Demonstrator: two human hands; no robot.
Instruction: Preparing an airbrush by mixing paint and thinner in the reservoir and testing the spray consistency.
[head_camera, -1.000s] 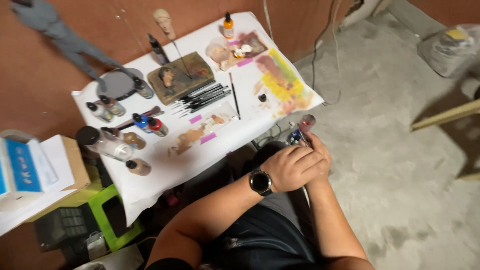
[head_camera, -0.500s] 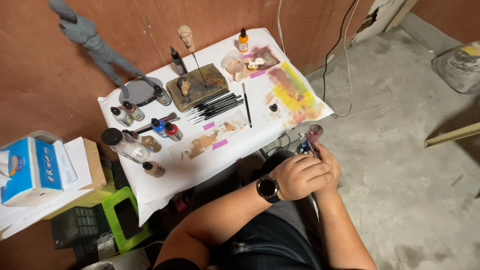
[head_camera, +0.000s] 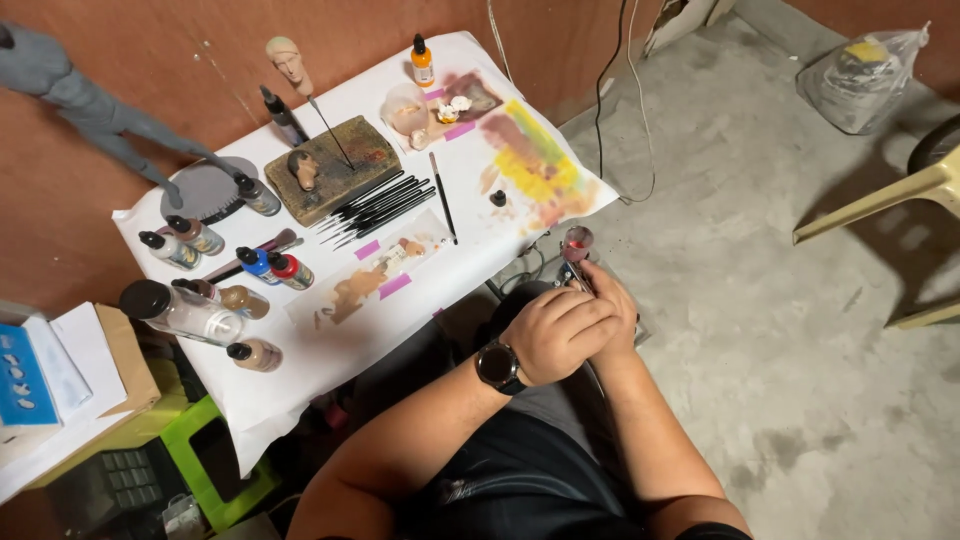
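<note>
Both my hands are clasped together in front of the table's near right edge. My left hand (head_camera: 560, 335), with a black watch on the wrist, lies on top and wraps around my right hand (head_camera: 612, 300). Between them they hold an airbrush (head_camera: 576, 258) with a small reddish cup at its top. The airbrush body is mostly hidden by the fingers. On the white-covered table (head_camera: 330, 340) lie a row of black brushes (head_camera: 380, 205), several small paint bottles (head_camera: 272, 266) and a wooden block (head_camera: 335, 170) with a small head on a wire.
A grey figure (head_camera: 90, 115) stands on a round base at the table's back left. A clear jar (head_camera: 180, 310) lies near the left edge. Boxes (head_camera: 60, 370) and a green stool (head_camera: 215, 465) sit left. Cables (head_camera: 620, 90) run over the concrete floor; a chair leg (head_camera: 880, 200) is right.
The view has shifted so the table sits further right and closer. My hands stay clasped on the airbrush, with little change in their hold.
</note>
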